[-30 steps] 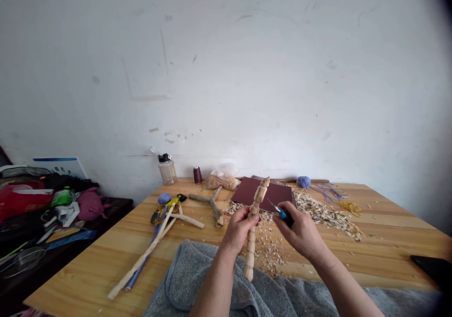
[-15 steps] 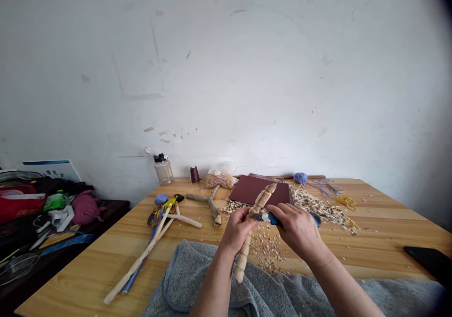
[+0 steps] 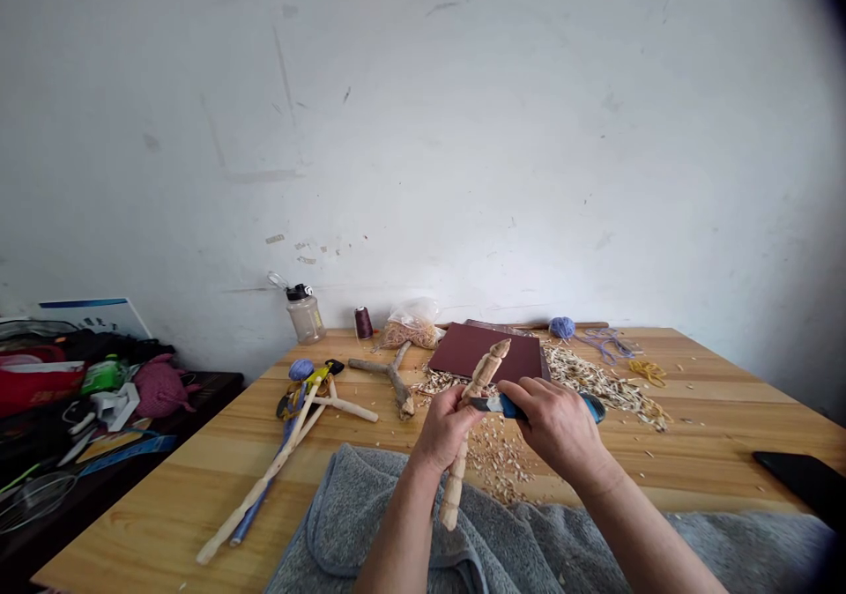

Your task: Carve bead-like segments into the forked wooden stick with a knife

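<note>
The left hand has its fingers curled firmly round a carved wooden stick, gripping it about midway along. The stick is held up over the near part of the tabletop, tilted, its pointed end leaning towards the far edge and its lower end above a grey towel on the near edge. The right hand is closed round the blue handle of a knife; the blade lies crosswise at the stick, beside the left thumb, and whether it bites in cannot be told.

Wood shavings spread right of a maroon board towards the far edge. A forked branch lies left of the board. A bottle stands at the far left corner, near a spool. Of 2 blue yarn balls, 1 sits by the far edge, the other towards the left edge.
</note>
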{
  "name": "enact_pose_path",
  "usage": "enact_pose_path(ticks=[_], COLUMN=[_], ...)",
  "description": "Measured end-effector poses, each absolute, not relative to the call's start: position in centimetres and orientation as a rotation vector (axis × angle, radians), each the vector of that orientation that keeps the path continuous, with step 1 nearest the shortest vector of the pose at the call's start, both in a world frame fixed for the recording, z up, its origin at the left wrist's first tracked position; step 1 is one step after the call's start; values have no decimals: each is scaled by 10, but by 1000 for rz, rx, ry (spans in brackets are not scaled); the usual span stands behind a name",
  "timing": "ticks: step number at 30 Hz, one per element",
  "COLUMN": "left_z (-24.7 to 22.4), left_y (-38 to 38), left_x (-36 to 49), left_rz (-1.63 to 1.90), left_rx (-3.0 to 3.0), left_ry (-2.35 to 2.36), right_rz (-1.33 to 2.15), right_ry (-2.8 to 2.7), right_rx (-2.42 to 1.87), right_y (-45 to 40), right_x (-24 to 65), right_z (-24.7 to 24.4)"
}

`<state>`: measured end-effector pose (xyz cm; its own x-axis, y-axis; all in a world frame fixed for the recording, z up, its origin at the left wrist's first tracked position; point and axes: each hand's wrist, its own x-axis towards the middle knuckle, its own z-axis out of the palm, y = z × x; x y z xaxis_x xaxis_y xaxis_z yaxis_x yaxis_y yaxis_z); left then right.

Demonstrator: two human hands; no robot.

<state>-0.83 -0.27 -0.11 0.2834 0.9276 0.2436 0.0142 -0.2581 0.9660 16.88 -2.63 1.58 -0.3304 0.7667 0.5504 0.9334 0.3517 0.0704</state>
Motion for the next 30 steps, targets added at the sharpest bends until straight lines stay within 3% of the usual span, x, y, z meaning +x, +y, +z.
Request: enact_pose_path(ticks=[26, 30], left_z=[-4, -5], left_y=[-8, -9], left_x=[2, 6], left_rz=[1089, 1192], left_rx=[1737, 1713], left_ry=[1047, 1075], right_rz=[-482, -329], right_ry=[-2151, -2129], right_rx=[-1731, -1705], right_y=[-30, -28], right_x=[158, 157], right_z=[16, 13])
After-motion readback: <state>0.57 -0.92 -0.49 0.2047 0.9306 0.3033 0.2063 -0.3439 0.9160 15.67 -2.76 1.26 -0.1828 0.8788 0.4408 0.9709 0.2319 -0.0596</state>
